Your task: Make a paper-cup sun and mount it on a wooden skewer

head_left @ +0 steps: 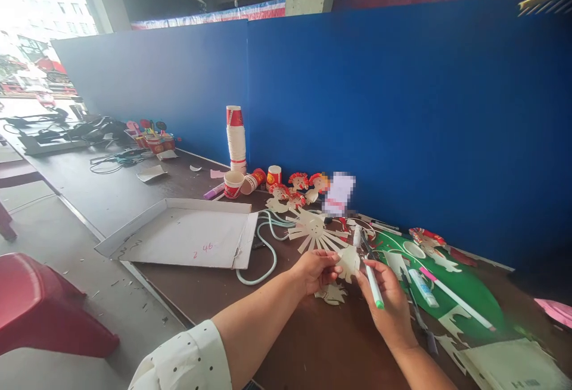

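Two hands meet above the brown worktop (313, 345): the left hand (318, 269) pinches a pale paper cutout (349, 263), and beside it the right hand (385, 291) is closed around a green-ended white marker (374, 285). Whether the right fingertips also touch the cutout is hard to tell. Room for moving lies between the forearms (259, 324); rightward, paper offcuts (395, 263) and a pink-ended pen (460, 301) crowd a green mat (480, 285). A cardboard tray (174, 232) juts past the worktop's front edge; a blue partition (393, 110) borders the far side.
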Demonstrator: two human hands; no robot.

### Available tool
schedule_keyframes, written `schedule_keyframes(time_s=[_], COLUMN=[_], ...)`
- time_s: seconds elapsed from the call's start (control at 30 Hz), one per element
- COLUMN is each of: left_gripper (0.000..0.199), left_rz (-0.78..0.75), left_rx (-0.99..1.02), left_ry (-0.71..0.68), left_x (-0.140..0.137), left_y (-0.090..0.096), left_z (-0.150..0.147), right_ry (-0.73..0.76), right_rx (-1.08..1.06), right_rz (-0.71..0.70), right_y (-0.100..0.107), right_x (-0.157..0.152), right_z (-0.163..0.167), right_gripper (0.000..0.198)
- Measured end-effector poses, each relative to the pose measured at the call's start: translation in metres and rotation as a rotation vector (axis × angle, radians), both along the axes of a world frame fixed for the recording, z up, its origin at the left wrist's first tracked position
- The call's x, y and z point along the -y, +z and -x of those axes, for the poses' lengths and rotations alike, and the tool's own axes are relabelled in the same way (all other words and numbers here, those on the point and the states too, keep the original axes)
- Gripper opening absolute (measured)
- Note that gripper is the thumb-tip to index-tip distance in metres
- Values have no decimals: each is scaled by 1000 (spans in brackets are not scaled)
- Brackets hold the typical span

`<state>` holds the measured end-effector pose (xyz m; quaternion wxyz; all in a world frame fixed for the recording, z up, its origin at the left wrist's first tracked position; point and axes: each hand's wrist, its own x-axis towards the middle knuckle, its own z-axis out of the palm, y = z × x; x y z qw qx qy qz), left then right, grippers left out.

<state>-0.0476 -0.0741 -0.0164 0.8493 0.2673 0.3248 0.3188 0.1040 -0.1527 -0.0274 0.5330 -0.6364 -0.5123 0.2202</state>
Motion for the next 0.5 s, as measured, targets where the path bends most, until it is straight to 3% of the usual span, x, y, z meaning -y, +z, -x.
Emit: schedule_keyframes(time_s=[0.23,0.5], left_gripper=[5,3], left_rz=[0,-6], left_rx=[21,9], left_ry=[5,0], left_x=[4,2], left_y=[7,2], left_z=[2,-1], right_ry=[-4,-16], right_rx=[43,25], right_rz=[17,27], right_y=[3,4], right_x=[2,2], right_z=[1,2], right_gripper=[39,38])
